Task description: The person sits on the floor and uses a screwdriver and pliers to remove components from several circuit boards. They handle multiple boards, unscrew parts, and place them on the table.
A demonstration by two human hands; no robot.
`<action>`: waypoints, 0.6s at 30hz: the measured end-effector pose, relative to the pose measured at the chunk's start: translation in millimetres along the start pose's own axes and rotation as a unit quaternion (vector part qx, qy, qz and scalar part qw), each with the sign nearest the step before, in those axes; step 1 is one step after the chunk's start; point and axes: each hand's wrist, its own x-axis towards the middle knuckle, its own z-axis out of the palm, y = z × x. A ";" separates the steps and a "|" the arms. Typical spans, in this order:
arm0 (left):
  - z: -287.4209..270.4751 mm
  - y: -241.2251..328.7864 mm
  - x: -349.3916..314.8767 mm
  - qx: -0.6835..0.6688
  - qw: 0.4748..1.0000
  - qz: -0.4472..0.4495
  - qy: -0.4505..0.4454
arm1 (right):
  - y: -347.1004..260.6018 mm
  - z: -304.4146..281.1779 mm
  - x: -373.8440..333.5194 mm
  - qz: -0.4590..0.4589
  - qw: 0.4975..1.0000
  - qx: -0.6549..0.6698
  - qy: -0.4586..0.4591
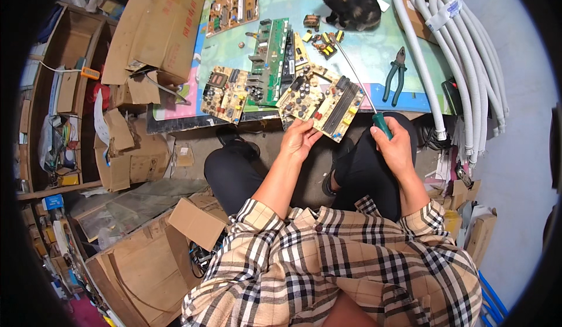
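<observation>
My left hand [300,140] grips the lower edge of a tan circuit board [321,100], tilted at the table's near edge and crowded with capacitors and dark heat sinks. In my right hand [394,145] is a screwdriver [381,126] with a green handle, its long shaft slanting up and left toward a cluster of small transformers and coils [324,43]. Left of the held board lie a long green circuit board [270,58] and another tan board [225,95]. Green-handled pliers [396,76] rest to the right of the screwdriver shaft.
A dark cat [349,4] sits on the table's far side. Bundled grey corrugated hoses [462,46] stand along the right. Cardboard boxes [170,31] crowd the left, beside a cluttered wooden shelf [79,34]. A brown circuit board [233,10] lies at the back left.
</observation>
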 end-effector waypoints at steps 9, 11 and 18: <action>13.6 -32.5 20.8 0.056 0.996 -0.049 0.057 | -13.5 4.4 9.2 -0.064 0.997 -0.030 -0.010; 19.6 -33.3 19.5 0.061 0.994 -0.058 0.069 | -13.0 -2.4 4.5 -0.064 0.996 -0.056 -0.003; 54.6 -49.0 27.7 0.023 0.996 -0.063 0.050 | -5.4 -10.0 -2.4 -0.061 0.994 -0.071 0.049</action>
